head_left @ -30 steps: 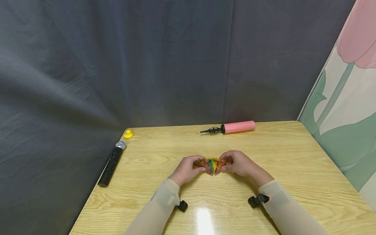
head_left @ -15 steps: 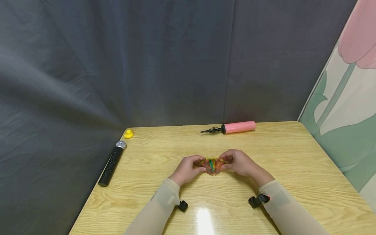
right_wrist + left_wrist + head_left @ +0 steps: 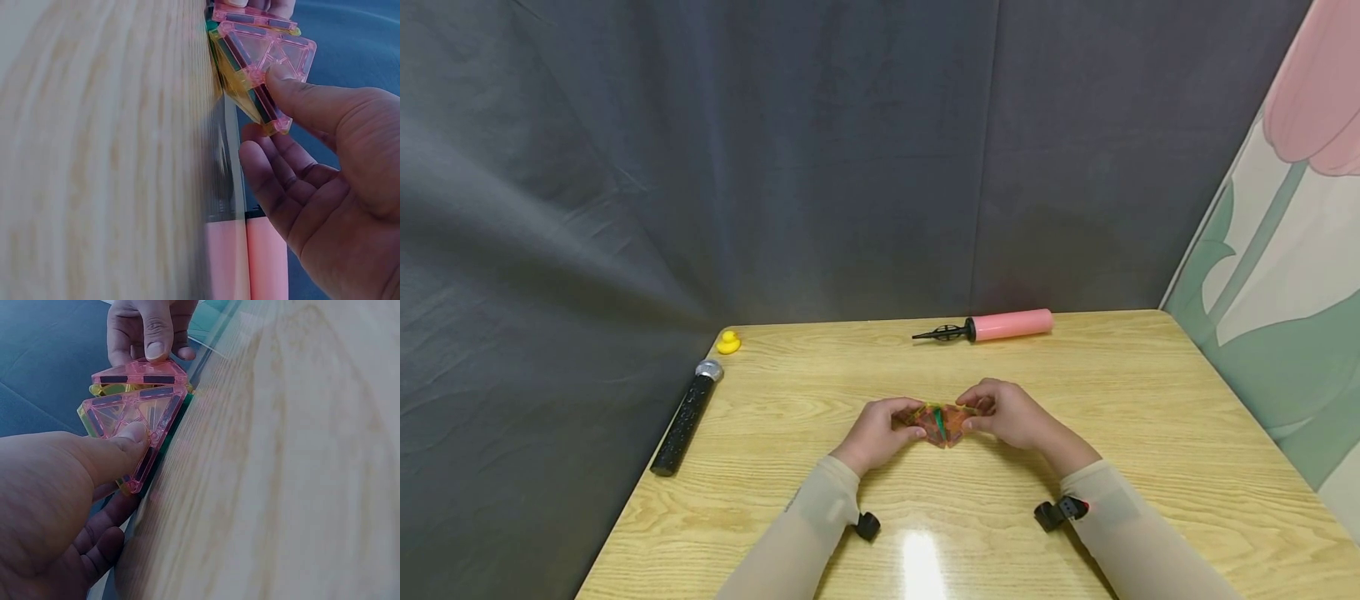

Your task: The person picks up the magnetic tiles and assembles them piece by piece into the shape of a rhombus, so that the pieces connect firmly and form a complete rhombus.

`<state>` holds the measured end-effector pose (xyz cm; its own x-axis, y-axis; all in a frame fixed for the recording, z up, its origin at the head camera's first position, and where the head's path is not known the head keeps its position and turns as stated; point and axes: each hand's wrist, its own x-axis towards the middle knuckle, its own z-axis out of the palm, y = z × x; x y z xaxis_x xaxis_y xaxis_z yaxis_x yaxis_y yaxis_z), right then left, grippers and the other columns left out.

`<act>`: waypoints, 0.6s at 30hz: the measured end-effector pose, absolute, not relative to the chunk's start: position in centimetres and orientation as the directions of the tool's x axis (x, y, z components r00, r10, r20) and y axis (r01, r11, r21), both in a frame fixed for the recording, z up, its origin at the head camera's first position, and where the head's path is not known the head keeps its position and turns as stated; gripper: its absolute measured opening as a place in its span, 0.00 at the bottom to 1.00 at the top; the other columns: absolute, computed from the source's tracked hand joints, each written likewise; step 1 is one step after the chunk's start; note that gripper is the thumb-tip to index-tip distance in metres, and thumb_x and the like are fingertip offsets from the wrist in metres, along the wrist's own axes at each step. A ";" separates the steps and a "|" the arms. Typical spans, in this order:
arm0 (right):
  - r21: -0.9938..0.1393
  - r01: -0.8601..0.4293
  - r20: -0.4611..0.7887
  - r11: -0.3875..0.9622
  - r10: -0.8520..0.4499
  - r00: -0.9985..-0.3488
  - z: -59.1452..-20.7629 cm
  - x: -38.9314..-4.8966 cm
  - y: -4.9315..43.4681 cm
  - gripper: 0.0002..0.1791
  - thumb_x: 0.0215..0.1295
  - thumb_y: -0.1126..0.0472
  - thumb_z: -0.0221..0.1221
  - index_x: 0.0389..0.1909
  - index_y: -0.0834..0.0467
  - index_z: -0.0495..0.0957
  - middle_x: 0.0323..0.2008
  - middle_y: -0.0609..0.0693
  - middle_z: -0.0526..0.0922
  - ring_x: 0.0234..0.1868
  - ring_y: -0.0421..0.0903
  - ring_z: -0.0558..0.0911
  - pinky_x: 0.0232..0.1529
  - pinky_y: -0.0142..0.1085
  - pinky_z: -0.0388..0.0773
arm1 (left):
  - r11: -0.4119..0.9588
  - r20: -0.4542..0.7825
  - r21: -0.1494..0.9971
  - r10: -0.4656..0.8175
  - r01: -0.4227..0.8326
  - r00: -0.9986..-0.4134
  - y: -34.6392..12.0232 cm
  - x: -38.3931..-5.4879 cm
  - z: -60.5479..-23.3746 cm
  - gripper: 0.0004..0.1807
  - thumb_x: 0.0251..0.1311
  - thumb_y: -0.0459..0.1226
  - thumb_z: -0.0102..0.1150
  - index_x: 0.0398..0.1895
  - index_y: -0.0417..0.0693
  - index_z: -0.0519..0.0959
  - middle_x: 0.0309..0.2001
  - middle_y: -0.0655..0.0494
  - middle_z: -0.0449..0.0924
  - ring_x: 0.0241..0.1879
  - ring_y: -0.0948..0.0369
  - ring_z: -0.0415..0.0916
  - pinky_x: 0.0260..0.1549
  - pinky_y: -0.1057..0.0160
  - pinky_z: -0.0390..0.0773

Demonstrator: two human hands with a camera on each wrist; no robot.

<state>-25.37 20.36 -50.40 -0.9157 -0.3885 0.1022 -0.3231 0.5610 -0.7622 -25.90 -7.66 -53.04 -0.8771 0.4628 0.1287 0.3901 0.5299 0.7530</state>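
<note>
Several translucent magnetic tiles stand together as a small cluster in the middle of the table. My left hand [image 3: 876, 435] pinches its left part, the thumb pressing a pink-red triangular tile [image 3: 103, 417]. On the opposite side, my right hand [image 3: 1011, 415] pinches another pink-red tile [image 3: 304, 57] between thumb and fingers. A green tile [image 3: 939, 423] shows in the narrow gap between the two red ones. Yellow tile edges line the back of the cluster, and a yellow tile [image 3: 239, 87] appears under the red one in the right wrist view. Fingers hide the cluster's outer ends.
On the wooden table [image 3: 805, 375], a pink hand pump [image 3: 1011, 325] with a black nozzle lies at the back. A yellow rubber duck [image 3: 727, 342] sits in the far left corner. A black microphone [image 3: 685, 423] lies along the left edge. Behind hangs a dark curtain [image 3: 850, 167].
The red tile in my right hand has swung a little left toward the other red tile. It now covers the yellow that showed between them. My left hand stays in place.
</note>
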 end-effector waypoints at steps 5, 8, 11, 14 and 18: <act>-0.770 -0.323 0.108 0.550 -0.386 -0.916 -50.5 -25.3 20.2 0.16 0.63 0.62 0.74 0.52 0.54 0.87 0.43 0.45 0.83 0.42 0.45 0.82 0.38 0.39 0.82 | 0.536 0.129 0.750 0.457 0.388 -0.880 -7.6 -25.8 -53.0 0.24 0.64 0.42 0.72 0.64 0.56 0.83 0.51 0.64 0.85 0.48 0.69 0.81 0.52 0.62 0.80; -0.782 -0.318 0.108 0.536 -0.386 -0.916 -50.6 -25.3 20.2 0.17 0.63 0.63 0.74 0.52 0.54 0.87 0.44 0.45 0.83 0.42 0.46 0.83 0.35 0.39 0.83 | 0.540 0.125 0.748 0.456 0.386 -0.881 -7.6 -25.8 -52.9 0.24 0.64 0.43 0.72 0.64 0.56 0.83 0.53 0.64 0.85 0.49 0.68 0.81 0.53 0.62 0.80; -0.792 -0.313 0.108 0.525 -0.384 -0.917 -50.7 -25.4 20.2 0.16 0.63 0.63 0.74 0.52 0.54 0.87 0.44 0.46 0.83 0.42 0.46 0.83 0.33 0.39 0.83 | 0.542 0.124 0.748 0.453 0.384 -0.883 -7.5 -25.8 -52.8 0.24 0.65 0.43 0.72 0.64 0.56 0.83 0.55 0.62 0.85 0.50 0.67 0.81 0.54 0.61 0.80; -0.794 -0.310 0.109 0.523 -0.380 -0.919 -50.6 -25.3 20.2 0.16 0.63 0.63 0.74 0.51 0.53 0.87 0.43 0.46 0.82 0.41 0.46 0.83 0.33 0.39 0.83 | 0.548 0.125 0.743 0.450 0.384 -0.884 -7.5 -25.8 -52.9 0.24 0.65 0.43 0.72 0.64 0.55 0.84 0.58 0.60 0.84 0.54 0.65 0.81 0.56 0.61 0.79; -0.790 -0.317 0.119 0.525 -0.376 -0.919 -50.6 -25.3 20.1 0.15 0.63 0.63 0.74 0.50 0.52 0.87 0.43 0.46 0.82 0.40 0.46 0.83 0.33 0.39 0.82 | 0.555 0.126 0.736 0.450 0.387 -0.884 -7.5 -25.8 -53.0 0.24 0.65 0.43 0.72 0.65 0.56 0.83 0.59 0.59 0.84 0.57 0.63 0.80 0.58 0.60 0.78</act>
